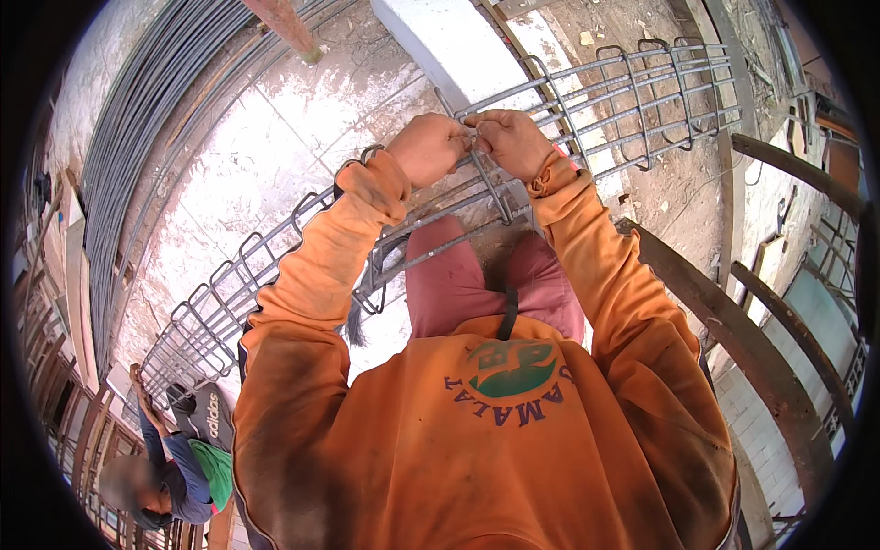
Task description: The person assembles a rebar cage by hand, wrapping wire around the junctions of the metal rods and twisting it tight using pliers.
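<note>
A long steel rebar cage [489,189], made of lengthwise bars with square stirrups around them, runs from the far right to the lower left across my lap. My left hand [427,149] is closed in a pinch at a stirrup where it meets an upper bar. Beside it my right hand [513,144] is also closed, its thumb and fingertips pressed together at the same joint. The two hands nearly touch. Whatever lies between the fingertips is too small and covered to make out. Below the hands, the cage passes above my knees.
A thick bundle of long steel rods [137,137] lies at the left. A white block [454,46] and a brown post [286,26] stand ahead. Brown beams [742,353] cross the right side. Another person [188,472] is near the cage's lower-left end, beside a grey bag [200,414].
</note>
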{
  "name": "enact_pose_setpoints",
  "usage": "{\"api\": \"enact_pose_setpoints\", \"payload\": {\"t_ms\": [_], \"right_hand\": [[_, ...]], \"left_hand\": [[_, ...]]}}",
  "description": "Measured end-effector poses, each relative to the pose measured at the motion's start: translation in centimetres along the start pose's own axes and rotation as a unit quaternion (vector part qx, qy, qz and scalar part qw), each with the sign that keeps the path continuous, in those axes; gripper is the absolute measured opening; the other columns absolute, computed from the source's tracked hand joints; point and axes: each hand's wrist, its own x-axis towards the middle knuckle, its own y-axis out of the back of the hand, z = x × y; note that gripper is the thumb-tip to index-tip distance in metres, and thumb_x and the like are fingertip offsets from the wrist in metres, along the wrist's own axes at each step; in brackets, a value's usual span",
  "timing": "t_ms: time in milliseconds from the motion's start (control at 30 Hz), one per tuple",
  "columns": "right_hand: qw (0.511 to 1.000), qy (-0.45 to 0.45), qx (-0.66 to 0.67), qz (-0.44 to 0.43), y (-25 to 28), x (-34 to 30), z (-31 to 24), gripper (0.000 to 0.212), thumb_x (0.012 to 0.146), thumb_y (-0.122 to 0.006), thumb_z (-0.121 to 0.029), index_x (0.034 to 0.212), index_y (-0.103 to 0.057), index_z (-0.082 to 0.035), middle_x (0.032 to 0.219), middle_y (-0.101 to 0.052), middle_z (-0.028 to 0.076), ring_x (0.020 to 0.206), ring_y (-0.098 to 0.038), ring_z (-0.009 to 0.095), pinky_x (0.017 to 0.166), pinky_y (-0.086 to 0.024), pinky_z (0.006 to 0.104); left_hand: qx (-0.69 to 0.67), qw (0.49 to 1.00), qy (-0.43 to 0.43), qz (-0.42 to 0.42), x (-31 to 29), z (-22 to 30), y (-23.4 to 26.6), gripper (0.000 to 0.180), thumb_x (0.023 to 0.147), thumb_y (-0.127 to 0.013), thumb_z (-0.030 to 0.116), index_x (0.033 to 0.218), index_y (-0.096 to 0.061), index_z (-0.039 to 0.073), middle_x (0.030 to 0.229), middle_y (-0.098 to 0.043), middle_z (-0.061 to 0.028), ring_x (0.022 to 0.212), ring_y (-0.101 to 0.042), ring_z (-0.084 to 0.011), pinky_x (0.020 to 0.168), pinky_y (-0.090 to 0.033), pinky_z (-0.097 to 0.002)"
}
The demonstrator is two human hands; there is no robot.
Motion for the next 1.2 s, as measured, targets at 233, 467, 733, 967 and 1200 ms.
{"api": "enact_pose_setpoints", "payload": {"t_ms": [233,467,733,967,1200], "right_hand": [[0.958,-0.089,0.273,-0.031,-0.1,-1.4,0.6,0.036,0.090,-0.049,-0.016,0.111,-0.057,0.012,0.069,-0.057,0.008,0.048,-0.046,0.012,0.044,-0.038,0.0260],[0.942,-0.076,0.326,-0.025,-0.5,-1.6,1.4,0.036,0.090,-0.049,-0.015,0.111,-0.056,0.012,0.071,-0.058,0.010,0.048,-0.047,0.012,0.044,-0.039,0.0254],[0.976,-0.016,0.209,0.066,-6.9,-2.6,-0.9,0.022,0.091,-0.044,-0.012,0.092,-0.055,0.008,0.066,-0.061,0.011,0.054,-0.056,0.015,0.051,-0.046,0.0297],[0.979,0.035,0.153,0.127,-8.5,-1.1,-0.8,0.019,0.094,-0.047,-0.012,0.089,-0.057,0.004,0.065,-0.062,0.007,0.052,-0.055,0.012,0.047,-0.043,0.0272],[0.909,0.184,-0.356,0.113,0.0,-0.8,-3.4,0.037,0.095,-0.048,-0.028,0.090,-0.065,0.004,0.070,-0.066,0.010,0.058,-0.063,0.020,0.056,-0.049,0.0379]], "left_hand": [[-0.436,0.890,-0.130,-0.026,-2.2,-4.6,1.6,0.042,0.095,-0.040,0.015,0.133,-0.043,-0.003,0.116,-0.062,-0.0226,0.077,-0.067,-0.0203,0.056,-0.050,-0.0233],[-0.221,0.943,-0.142,0.206,0.7,-6.8,-1.3,0.017,0.083,-0.070,0.005,0.100,-0.070,0.001,0.094,-0.066,-0.0052,0.071,-0.058,-0.0079,0.059,-0.046,-0.0206],[-0.119,0.926,-0.147,0.326,2.8,-4.7,-3.0,0.010,0.079,-0.072,0.004,0.089,-0.072,0.002,0.086,-0.069,-0.0076,0.077,-0.065,-0.0143,0.066,-0.051,-0.0251],[-0.171,0.918,-0.240,0.265,1.6,-6.6,-3.3,0.025,0.081,-0.063,-0.006,0.104,-0.066,0.002,0.097,-0.067,-0.0098,0.080,-0.065,-0.0152,0.069,-0.053,-0.0274],[-0.103,0.913,-0.203,0.339,1.0,-5.4,-3.7,0.009,0.083,-0.065,0.000,0.092,-0.068,0.001,0.080,-0.067,-0.0108,0.068,-0.065,-0.0153,0.062,-0.051,-0.0264]]}}
